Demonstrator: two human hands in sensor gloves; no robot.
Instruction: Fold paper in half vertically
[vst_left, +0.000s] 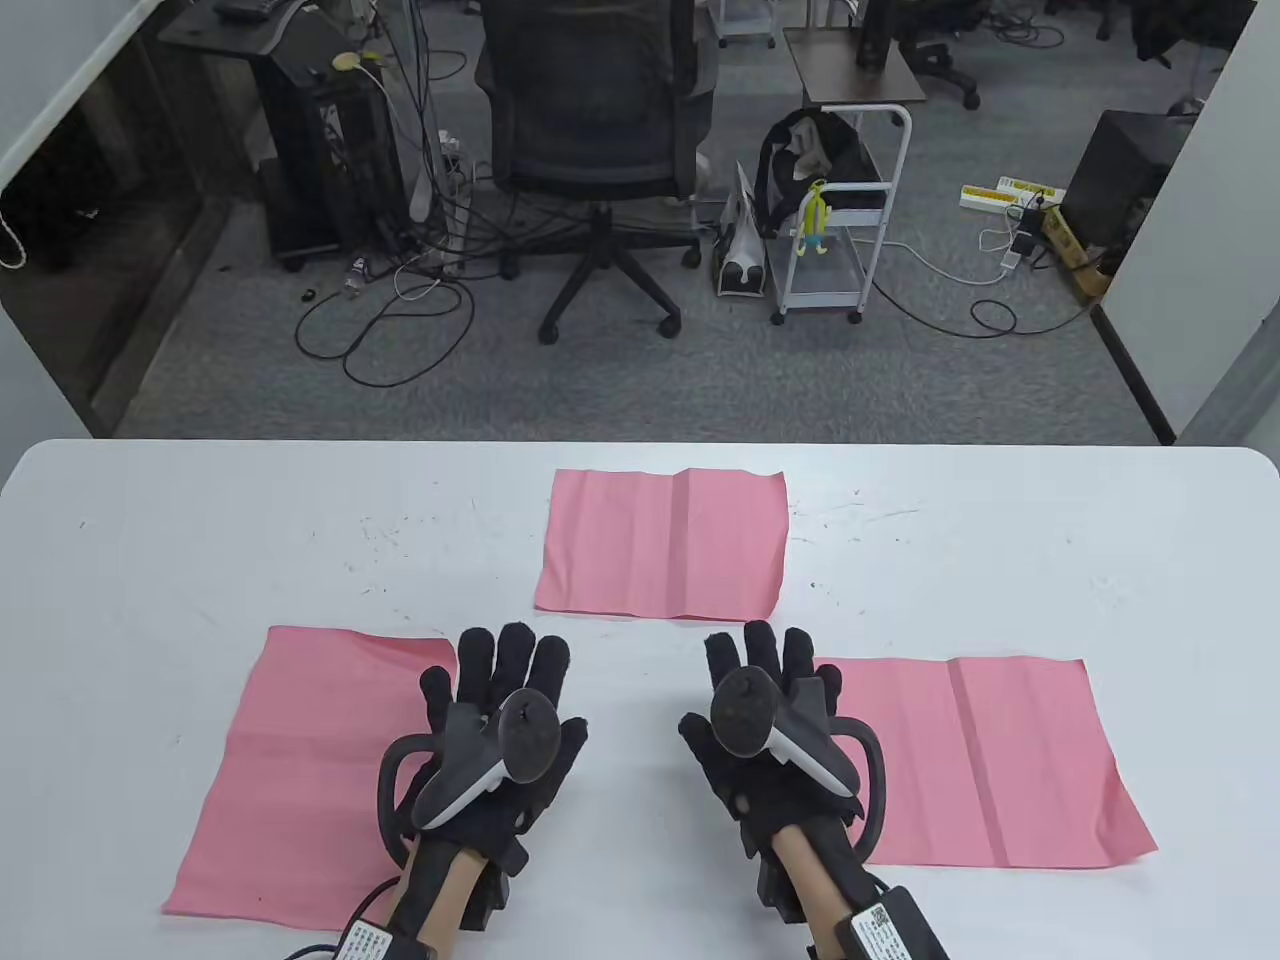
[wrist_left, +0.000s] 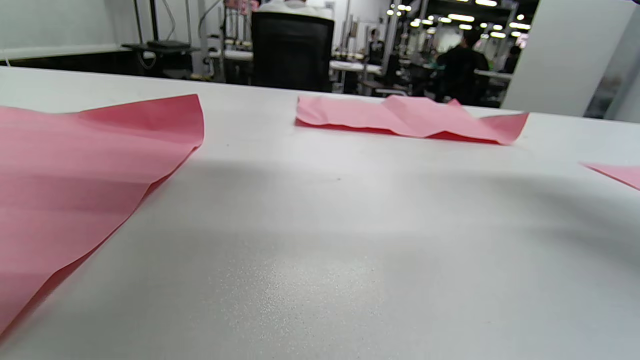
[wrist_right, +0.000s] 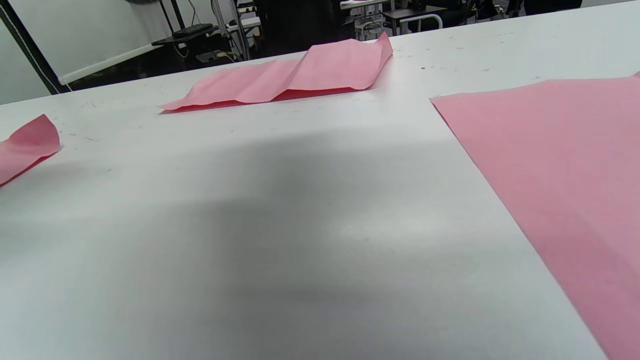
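Hands first: left hand (vst_left: 500, 720) and right hand (vst_left: 765, 715) lie flat, fingers spread, each grip holding nothing. Three pink sheets on the desk (vst_left: 150, 540): left sheet (vst_left: 310, 770), right sheet (vst_left: 990, 760), far sheet (vst_left: 665, 545). All lie unfolded; folding appears not yet begun.

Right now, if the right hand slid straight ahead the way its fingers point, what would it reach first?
Bare table first, then probably the far pink sheet, near its right corner. The right hand points up and slightly left, so the line is approximate.
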